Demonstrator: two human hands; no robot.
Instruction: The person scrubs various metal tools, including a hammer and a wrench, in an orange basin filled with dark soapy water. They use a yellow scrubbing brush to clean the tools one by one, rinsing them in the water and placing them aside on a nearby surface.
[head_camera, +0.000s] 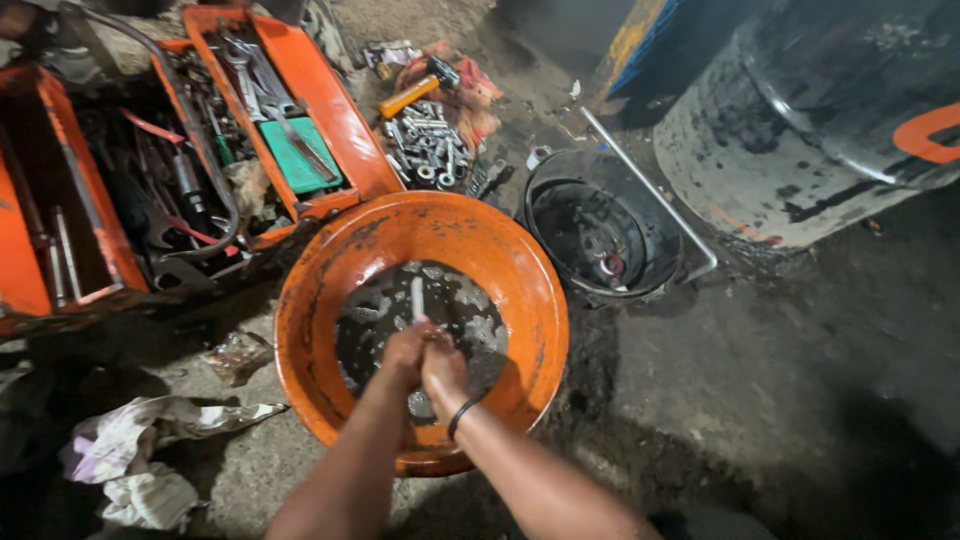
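A grimy concrete floor (760, 380) is lying in dim light, an open orange toolbox (200, 140) is sitting left, and a big drum (800, 120) is looming right.

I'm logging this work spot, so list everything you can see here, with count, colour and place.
basin: one, orange, centre, holding dark soapy liquid
rod: one, pale, sticking up from the hands over the basin
toolbox: one, orange, open, upper left, full of wrenches and tools
sockets: a pile, silver, on the ground above the basin
hammer: one, orange handle, black head, beside the sockets
bucket: one, black, right of the basin
metal bar: one, silver, lying across the bucket
drum: one, grey-black, upper right
rags: a heap, whitish, lower left
left hand: clasped on the rod
right hand: black wristband, clasped against the left
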